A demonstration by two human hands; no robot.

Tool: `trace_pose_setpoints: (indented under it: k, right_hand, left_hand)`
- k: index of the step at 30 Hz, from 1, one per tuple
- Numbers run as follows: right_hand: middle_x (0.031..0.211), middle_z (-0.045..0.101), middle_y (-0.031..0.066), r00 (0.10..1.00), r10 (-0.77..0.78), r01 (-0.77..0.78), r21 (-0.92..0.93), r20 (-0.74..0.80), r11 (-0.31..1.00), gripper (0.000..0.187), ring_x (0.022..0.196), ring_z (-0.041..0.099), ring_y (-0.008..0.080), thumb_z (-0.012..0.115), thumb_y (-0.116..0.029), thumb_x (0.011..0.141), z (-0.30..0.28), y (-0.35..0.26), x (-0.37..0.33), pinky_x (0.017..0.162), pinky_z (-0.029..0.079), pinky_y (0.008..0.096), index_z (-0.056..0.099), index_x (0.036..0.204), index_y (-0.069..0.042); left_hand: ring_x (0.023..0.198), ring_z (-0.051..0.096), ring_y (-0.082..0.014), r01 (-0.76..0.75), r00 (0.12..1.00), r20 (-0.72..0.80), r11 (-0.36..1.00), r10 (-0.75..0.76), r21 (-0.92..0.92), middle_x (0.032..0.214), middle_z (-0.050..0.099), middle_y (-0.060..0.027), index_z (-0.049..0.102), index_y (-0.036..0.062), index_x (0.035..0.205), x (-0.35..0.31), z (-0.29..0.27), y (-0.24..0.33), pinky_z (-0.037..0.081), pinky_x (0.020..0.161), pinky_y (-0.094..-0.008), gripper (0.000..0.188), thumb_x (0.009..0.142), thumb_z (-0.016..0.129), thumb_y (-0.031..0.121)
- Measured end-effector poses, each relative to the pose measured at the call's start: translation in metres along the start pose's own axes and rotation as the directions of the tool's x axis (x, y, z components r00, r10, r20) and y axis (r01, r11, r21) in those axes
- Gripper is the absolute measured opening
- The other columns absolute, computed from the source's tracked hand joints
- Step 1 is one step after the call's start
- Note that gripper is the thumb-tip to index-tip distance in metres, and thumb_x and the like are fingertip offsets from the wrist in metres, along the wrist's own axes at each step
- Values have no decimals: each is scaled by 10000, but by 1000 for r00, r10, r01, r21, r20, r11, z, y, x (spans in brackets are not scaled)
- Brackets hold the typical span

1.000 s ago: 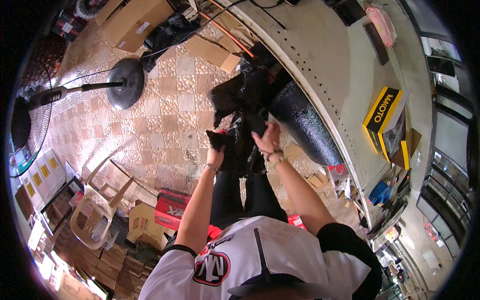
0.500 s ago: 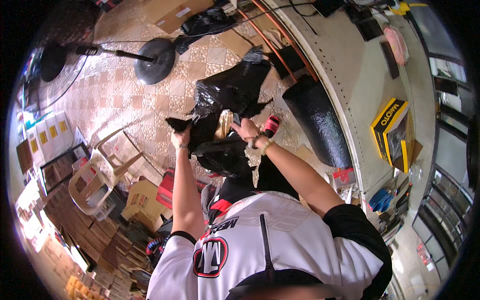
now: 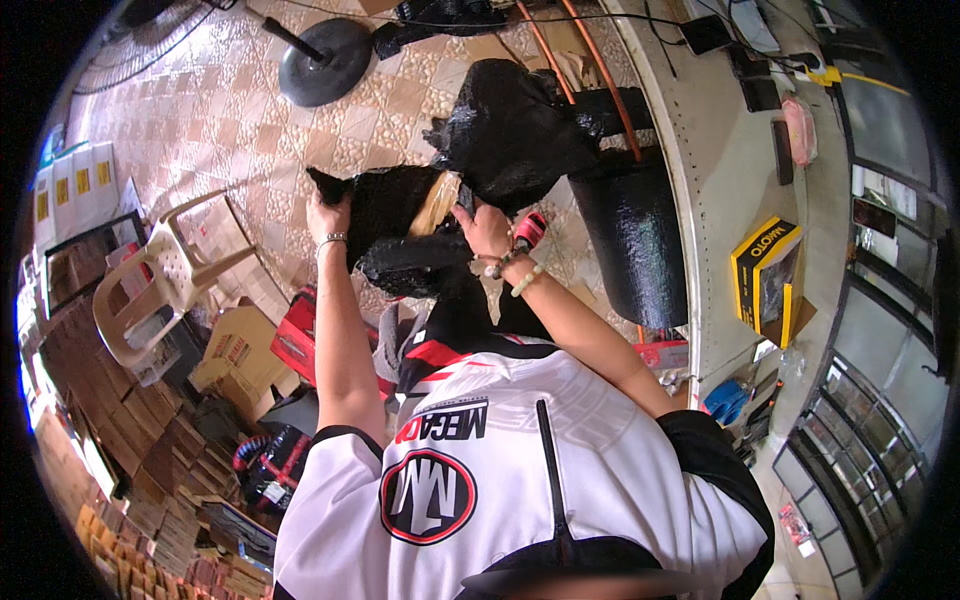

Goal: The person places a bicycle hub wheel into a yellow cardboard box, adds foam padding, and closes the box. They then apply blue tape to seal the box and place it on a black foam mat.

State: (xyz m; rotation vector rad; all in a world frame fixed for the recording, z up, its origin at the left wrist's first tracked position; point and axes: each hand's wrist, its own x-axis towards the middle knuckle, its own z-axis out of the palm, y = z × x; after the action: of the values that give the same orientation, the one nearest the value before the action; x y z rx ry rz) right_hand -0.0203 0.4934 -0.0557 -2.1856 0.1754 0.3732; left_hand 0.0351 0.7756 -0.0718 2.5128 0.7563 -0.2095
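Observation:
In front of my legs lies a bundle in shiny black plastic wrap (image 3: 400, 262), with a tan strip (image 3: 436, 206) showing across its upper part. My left hand (image 3: 330, 215) is closed on the wrap's left end, where a dark corner sticks up. By the tan strip, my right hand (image 3: 487, 230) is closed around a small dark object (image 3: 466, 199) that I cannot make out clearly. Just beyond both hands, a large crumpled black plastic sheet (image 3: 515, 135) spreads over the floor. Beside my right wrist is a red and black object (image 3: 530, 231).
A big roll of black wrap (image 3: 640, 240) stands at right, beside a long pale counter (image 3: 715, 200) carrying a yellow and black box (image 3: 768, 280). A fan base (image 3: 323, 62) is at the far left. To the left are a plastic chair (image 3: 165, 270) and cardboard boxes (image 3: 237, 360).
The view has shifted. My left hand is farther from my right, still on the wrap, which looks more spread out. The large black sheet now lies more to the right.

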Motion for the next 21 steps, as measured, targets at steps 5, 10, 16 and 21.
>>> trace_pose_setpoints:
  k: [5, 10, 16, 21]
  right_hand:
    - [979, 614, 245, 990, -140, 136, 208, 7, 969, 410, 937, 563, 450, 544, -367, 911, 2, -15, -1, 790, 464, 451, 576, 1087, 2]
    - [956, 636, 257, 988, 24, -51, 176, 152, 983, 363, 945, 581, 444, 546, -323, 919, 6, -22, -17, 745, 481, 446, 602, 1073, 1]
    - [876, 647, 248, 991, 131, -134, 123, 32, 983, 382, 885, 612, 425, 547, -351, 916, 21, -8, -35, 732, 481, 439, 618, 1017, 10]
    - [874, 629, 284, 980, 178, -182, 44, 84, 982, 443, 877, 591, 457, 528, -407, 905, 15, 0, -40, 701, 477, 484, 616, 1003, 16]
  left_hand:
    - [1134, 478, -323, -531, 813, -258, 847, 522, 39, 1222, 518, -124, 576, 120, 1128, -52, -56, 68, 400, 964, -424, 554, 635, 799, 241]
    - [1136, 508, -309, -650, 720, 239, 754, 652, -99, 1198, 552, -108, 559, 155, 1224, -96, -35, 85, 415, 965, -418, 664, 662, 784, 428]
    - [1071, 582, -318, -366, 649, 475, 791, 595, -491, 1168, 581, -204, 547, 84, 1190, -85, 8, 28, 480, 869, -398, 660, 693, 790, 444]
    - [1108, 569, -295, -161, 679, 660, 942, 323, -296, 1184, 573, -224, 417, 35, 1292, -79, -3, 16, 452, 921, -377, 804, 720, 759, 485]
